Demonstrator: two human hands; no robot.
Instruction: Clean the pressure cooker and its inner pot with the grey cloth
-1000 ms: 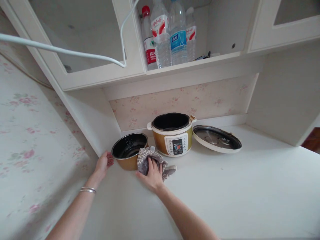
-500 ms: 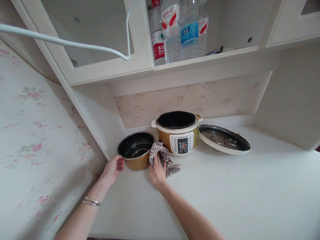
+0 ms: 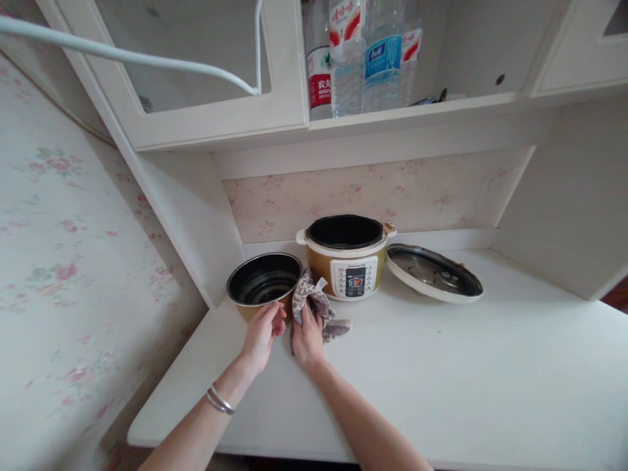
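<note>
A: What is nearest, please?

B: The left hand, with metal bangles at its wrist. Its fingers are bent in at the near rim of the gold pot. I cannot tell whether they pinch this rim or are only in front of it.

A: And what has just changed there?

B: Half a second ago this hand was at the left side of the pot; now it has come across the front, close beside the right hand. The pale marks on the inside wall became hard to see, so I suppose that the pot was turned a little.

A: What does this mean for the work?

B: In my judgement, another part of the outer wall now meets the cloth.

A: How is the right hand?

B: Its fingers are closed into this bunched cloth, at the right side of the pot. The pot stands on the white counter, toward the left.

A: And farther?

B: Just right of the pot is the cooker body, open at the top. Beside it the lid lies tilted, inner side up. Above, plastic bottles stand in the cabinet.
</note>
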